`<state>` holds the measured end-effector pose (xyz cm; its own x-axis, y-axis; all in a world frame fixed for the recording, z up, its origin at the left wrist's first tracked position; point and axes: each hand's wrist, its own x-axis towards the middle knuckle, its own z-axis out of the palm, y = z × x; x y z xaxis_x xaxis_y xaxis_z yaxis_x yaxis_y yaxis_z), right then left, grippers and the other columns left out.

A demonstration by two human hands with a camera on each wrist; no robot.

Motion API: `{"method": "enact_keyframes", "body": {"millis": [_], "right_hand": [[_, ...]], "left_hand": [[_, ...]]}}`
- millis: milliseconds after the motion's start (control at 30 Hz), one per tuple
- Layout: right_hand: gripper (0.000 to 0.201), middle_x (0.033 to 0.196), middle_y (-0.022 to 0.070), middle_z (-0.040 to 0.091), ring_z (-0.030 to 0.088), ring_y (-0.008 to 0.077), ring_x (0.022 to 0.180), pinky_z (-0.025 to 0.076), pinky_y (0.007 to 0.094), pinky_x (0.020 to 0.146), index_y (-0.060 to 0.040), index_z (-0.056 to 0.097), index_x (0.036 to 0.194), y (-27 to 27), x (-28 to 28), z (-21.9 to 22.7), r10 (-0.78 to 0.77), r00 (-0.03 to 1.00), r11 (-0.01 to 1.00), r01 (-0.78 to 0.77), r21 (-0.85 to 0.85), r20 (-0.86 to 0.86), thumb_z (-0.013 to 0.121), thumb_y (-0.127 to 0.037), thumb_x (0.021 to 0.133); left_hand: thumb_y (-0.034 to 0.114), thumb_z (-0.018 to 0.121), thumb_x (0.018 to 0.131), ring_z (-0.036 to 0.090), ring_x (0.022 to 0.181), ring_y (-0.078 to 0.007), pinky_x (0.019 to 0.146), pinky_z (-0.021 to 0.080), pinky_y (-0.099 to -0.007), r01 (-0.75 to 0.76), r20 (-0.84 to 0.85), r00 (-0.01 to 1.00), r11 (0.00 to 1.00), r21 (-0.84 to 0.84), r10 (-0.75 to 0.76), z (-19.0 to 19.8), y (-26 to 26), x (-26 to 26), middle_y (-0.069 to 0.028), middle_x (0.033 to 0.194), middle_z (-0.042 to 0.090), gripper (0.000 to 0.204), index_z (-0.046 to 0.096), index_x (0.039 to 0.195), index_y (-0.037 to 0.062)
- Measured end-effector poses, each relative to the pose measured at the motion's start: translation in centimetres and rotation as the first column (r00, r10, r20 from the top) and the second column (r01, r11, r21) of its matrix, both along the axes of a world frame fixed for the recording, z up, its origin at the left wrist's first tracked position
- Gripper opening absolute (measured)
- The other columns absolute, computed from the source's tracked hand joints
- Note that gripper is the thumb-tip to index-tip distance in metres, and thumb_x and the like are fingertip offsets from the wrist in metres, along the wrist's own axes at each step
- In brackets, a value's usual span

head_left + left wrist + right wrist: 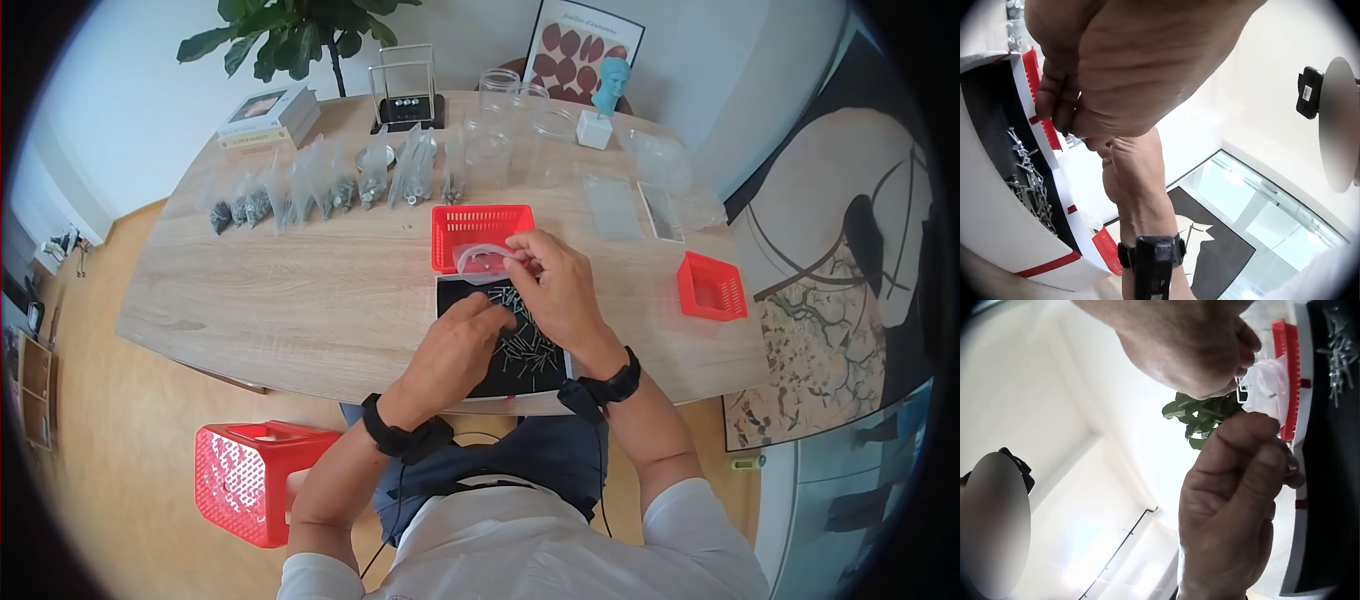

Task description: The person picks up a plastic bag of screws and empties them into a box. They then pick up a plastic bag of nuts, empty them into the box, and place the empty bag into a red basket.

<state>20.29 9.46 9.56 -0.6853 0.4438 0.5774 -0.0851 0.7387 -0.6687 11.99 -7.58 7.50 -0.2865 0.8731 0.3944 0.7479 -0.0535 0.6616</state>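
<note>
My right hand (560, 295) pinches the edge of a clear plastic bag (480, 262), whose rounded mouth gapes above the front of a red basket (440, 240). A few small pieces show inside the bag. Over a black-lined tray (455, 290) of loose screws (530, 350), my left hand (455, 345) hangs with thumb and fingers curled together. No item is visible in that grip, and its fingertips are partly hidden. In the right wrist view, the left hand (1229, 506) is below the pale bag (1269, 387), the right hand (1179, 350) above it.
Several small bags of hardware (345, 190) stand in a row at the back left. Clear jars (490, 140), a Newton's cradle (408, 105), books (268, 115) and a blue bust (610, 85) are behind. Flat bags (612, 207) and another red basket (712, 287) lie right.
</note>
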Motion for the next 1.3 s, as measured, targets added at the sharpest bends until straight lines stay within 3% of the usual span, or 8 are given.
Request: {"method": "enact_keyframes", "body": {"millis": [100,133,200,333,533,767,967,1300], "right_hand": [[0.013,0.089,0.0151,0.072,0.072,0.0317,0.084,0.056,0.0418,0.075,0.0002,0.068,0.099,0.3,2.6,-0.3,-0.016,0.996,1.000,0.015,0.009,0.086,0.075,-0.005,0.089],[0.013,0.088,0.0145,0.072,0.070,0.0318,0.085,0.054,0.0434,0.078,-0.0010,0.069,0.097,0.6,3.6,-0.5,0.031,0.984,0.980,-0.064,0.188,0.174,0.076,-0.007,0.088],[0.015,0.085,0.0111,0.071,0.065,0.0309,0.089,0.048,0.0460,0.086,-0.0059,0.073,0.089,0.8,5.1,-1.4,0.078,0.941,0.912,-0.200,0.358,0.328,0.080,-0.017,0.082],[0.019,0.090,0.0059,0.070,0.061,0.0285,0.101,0.042,0.0442,0.096,-0.0104,0.076,0.092,-0.5,6.5,-2.4,-0.026,0.850,0.832,-0.273,0.483,0.525,0.083,-0.021,0.078],[0.009,0.087,0.0050,0.070,0.062,0.0252,0.097,0.043,0.0409,0.092,-0.0103,0.075,0.088,-1.3,6.6,-4.3,-0.096,0.871,0.784,-0.232,0.576,0.482,0.075,-0.014,0.080],[0.008,0.082,0.0054,0.070,0.062,0.0247,0.091,0.043,0.0389,0.089,-0.0100,0.074,0.085,-2.3,6.3,-5.5,-0.106,0.890,0.796,-0.191,0.574,0.444,0.066,-0.009,0.084],[0.009,0.080,0.0102,0.070,0.067,0.0274,0.089,0.045,0.0410,0.088,-0.0091,0.070,0.079,-1.7,6.5,-5.2,-0.063,0.894,0.794,-0.225,0.565,0.444,0.067,-0.012,0.087],[0.007,0.090,0.0181,0.065,0.065,0.0417,0.086,0.052,0.0500,0.077,-0.0023,0.064,0.096,-0.1,5.6,-2.2,0.162,0.968,0.953,-0.204,0.223,0.194,0.067,-0.007,0.093]], "left_hand": [[-0.008,0.059,0.093,0.063,0.096,-0.0425,0.084,0.051,-0.0489,-0.097,-0.024,0.995,0.992,0.076,0.099,0.5,0.2,-0.6,-0.0183,0.099,0.061,0.028,0.068,0.117,0.0043],[-0.008,0.059,0.093,0.063,0.096,-0.0425,0.084,0.051,-0.0489,-0.081,-0.027,0.996,0.994,0.073,0.083,0.9,0.4,-0.9,-0.0183,0.099,0.061,0.028,0.068,0.117,0.0043],[-0.006,0.058,0.093,0.062,0.096,-0.0421,0.085,0.051,-0.0486,-0.197,-0.173,0.959,0.968,0.155,0.223,1.9,1.3,-1.8,-0.0184,0.099,0.062,0.027,0.067,0.117,0.0033],[-0.003,0.058,0.088,0.063,0.098,-0.0377,0.086,0.050,-0.0465,-0.130,-0.463,0.865,0.978,0.166,0.194,2.4,3.8,-4.2,-0.0158,0.100,0.065,0.026,0.066,0.113,0.0022],[-0.001,0.060,0.086,0.065,0.099,-0.0323,0.087,0.048,-0.0440,-0.116,-0.674,0.728,0.992,0.052,0.121,1.9,5.3,-5.0,-0.0111,0.099,0.067,0.026,0.067,0.110,0.0050],[-0.001,0.061,0.086,0.064,0.097,-0.0356,0.087,0.049,-0.0452,-0.115,-0.603,0.782,0.988,0.103,0.154,2.0,4.0,-3.3,-0.0144,0.097,0.067,0.023,0.066,0.108,0.0035],[0.000,0.071,0.085,0.063,0.099,-0.0390,0.089,0.052,-0.0488,0.012,-0.397,0.913,0.979,-0.206,-0.095,-1.4,1.1,-0.7,-0.0160,0.104,0.068,0.024,0.068,0.109,0.0012],[0.000,0.064,0.083,0.067,0.101,-0.0348,0.089,0.056,-0.0441,0.021,-0.423,0.898,0.971,-0.239,-0.123,-3.3,0.8,0.0,-0.0140,0.099,0.068,0.018,0.071,0.099,0.0040]]}}
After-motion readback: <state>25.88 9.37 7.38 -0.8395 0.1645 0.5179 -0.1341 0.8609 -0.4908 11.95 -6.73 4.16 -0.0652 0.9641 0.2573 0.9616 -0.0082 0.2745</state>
